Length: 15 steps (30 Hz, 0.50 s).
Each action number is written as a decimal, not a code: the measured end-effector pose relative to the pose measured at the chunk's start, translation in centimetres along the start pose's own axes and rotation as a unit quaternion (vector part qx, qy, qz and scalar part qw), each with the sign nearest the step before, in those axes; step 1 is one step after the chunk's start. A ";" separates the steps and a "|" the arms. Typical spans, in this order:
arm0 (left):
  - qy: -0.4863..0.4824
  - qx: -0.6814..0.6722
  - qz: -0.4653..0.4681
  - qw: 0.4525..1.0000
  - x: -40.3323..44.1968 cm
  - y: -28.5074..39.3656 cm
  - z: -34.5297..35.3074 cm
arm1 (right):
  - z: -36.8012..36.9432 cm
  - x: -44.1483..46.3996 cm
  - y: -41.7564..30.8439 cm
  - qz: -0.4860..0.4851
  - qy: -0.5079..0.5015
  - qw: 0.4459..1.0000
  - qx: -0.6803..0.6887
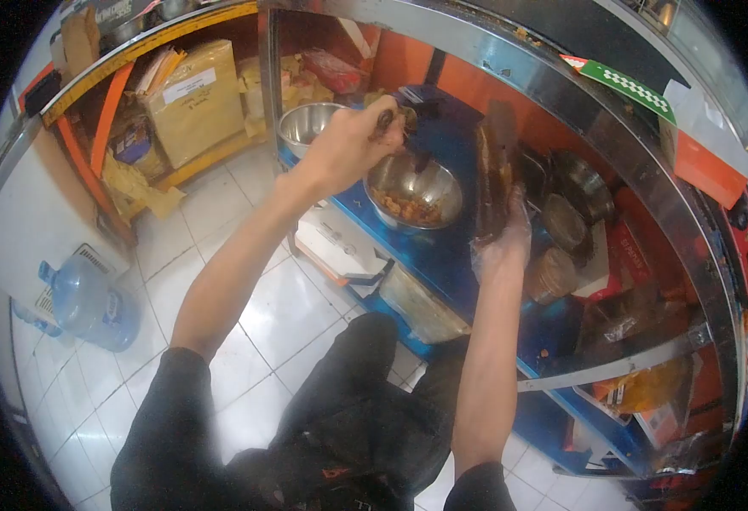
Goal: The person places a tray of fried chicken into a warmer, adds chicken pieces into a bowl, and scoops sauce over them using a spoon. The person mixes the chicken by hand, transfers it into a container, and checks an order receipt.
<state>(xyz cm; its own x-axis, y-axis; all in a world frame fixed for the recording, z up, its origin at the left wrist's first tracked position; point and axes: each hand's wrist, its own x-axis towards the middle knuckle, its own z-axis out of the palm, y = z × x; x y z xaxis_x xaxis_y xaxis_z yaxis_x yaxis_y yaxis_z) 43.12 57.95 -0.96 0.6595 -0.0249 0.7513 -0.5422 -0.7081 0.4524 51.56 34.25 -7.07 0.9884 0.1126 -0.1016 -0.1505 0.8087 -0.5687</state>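
My left hand (pixel 357 140) is closed around a dark handle, and a dark end of that tool hangs over the rim of a steel bowl (pixel 451 200). Small orange-brown pieces of food (pixel 408 207) lie in the bottom of this bowl. To the right, my right hand (pixel 506 230), in a clear plastic glove, grips a long dark brown object (pixel 491 166), held upright; its kind cannot be made out. Another steel bowl (pixel 302 126) stands behind my left wrist on the blue shelf (pixel 455 255).
Pans (pixel 583 187) and a stack of round items (pixel 553 274) stand at the right of the shelf. A metal frame bar (pixel 612 366) crosses there. White boxes (pixel 340 243) sit below. On the left are a cardboard box (pixel 193 106) and a water jug (pixel 93 298) on the tiled floor.
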 end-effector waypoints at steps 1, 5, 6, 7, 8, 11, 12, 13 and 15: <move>0.000 0.001 0.001 1.000 -0.2 -0.4 -0.3 | 0.0 0.1 0.0 -0.002 -0.003 1.000 -0.002; -0.039 0.059 -0.006 0.997 -0.6 0.4 -1.9 | 1.1 -0.8 0.3 -0.014 0.002 1.000 0.005; -0.045 0.050 0.005 0.998 -0.7 0.3 -2.1 | 2.0 -1.5 0.1 -0.006 0.050 0.999 -0.016; -0.046 0.050 0.006 0.998 -0.8 0.4 -2.3 | 2.5 -1.9 0.0 0.001 0.097 0.995 -0.038; -0.065 0.054 -0.013 0.996 -0.9 0.8 -2.6 | 2.0 -1.6 0.1 0.000 0.097 0.995 -0.038; -0.100 0.062 -0.026 0.993 -1.1 1.9 -2.8 | 1.0 -0.6 0.0 -0.008 0.022 1.000 -0.004; -0.114 0.066 -0.021 0.991 -1.1 2.3 -2.9 | 1.1 -0.8 -0.1 -0.009 0.028 1.000 -0.009; -0.114 0.066 -0.021 0.991 -1.1 2.9 -3.0 | 1.1 -0.9 -0.3 -0.009 0.034 0.999 -0.015; -0.150 0.079 -0.042 0.985 -0.9 4.2 -3.2 | 0.8 -0.5 -0.3 -0.015 0.024 1.000 -0.006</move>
<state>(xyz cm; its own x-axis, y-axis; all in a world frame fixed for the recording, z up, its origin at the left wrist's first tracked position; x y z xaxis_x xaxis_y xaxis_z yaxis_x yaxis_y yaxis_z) 38.55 57.26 1.77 0.8362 -0.1519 0.5269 -0.4064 -0.8168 0.4095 51.08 34.44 -6.16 0.9906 0.0594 -0.1235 -0.1209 0.8037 -0.5826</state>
